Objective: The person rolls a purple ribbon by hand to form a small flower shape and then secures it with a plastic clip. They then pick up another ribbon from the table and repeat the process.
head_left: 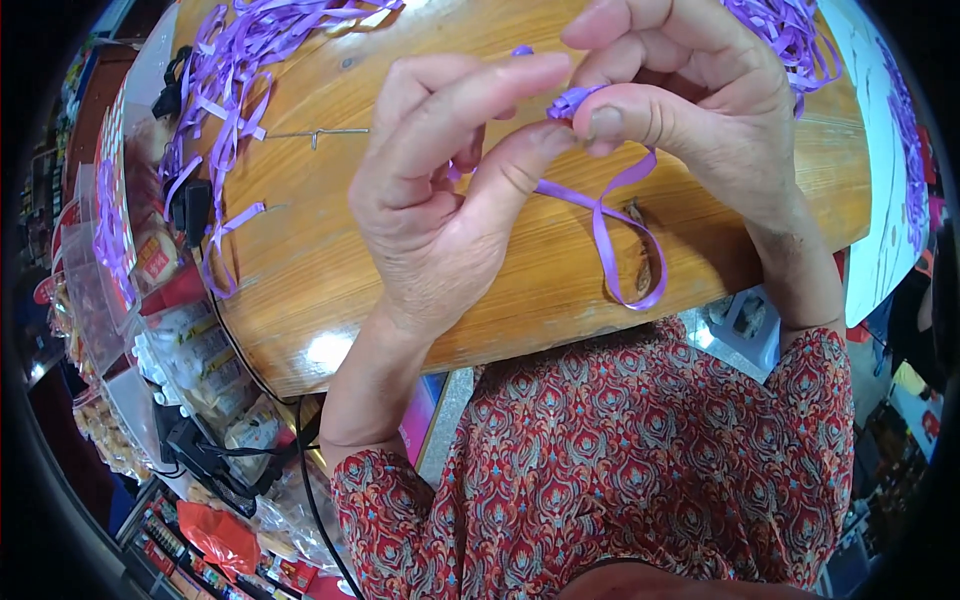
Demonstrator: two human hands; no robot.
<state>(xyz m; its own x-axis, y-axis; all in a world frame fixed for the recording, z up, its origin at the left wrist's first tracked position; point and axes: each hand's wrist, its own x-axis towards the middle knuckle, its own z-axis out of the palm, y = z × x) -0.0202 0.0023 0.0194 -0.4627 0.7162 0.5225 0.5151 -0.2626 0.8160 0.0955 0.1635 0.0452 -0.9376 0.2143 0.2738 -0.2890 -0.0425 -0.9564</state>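
Observation:
My left hand [450,190] and my right hand [680,100] meet above a wooden table [300,260]. Both pinch one thin purple ribbon strip [605,235]. My right thumb and fingers press a small folded purple knot at the strip's upper end. My left thumb and forefinger hold the strip just beside it. A loop of the ribbon hangs down below my right hand, over the table's near edge.
A heap of loose purple ribbon strips [235,60] lies at the table's far left, another pile [790,35] at the far right. A thin metal hook tool [318,133] rests on the wood. Packaged goods [190,350] and black cables crowd the left side below the table.

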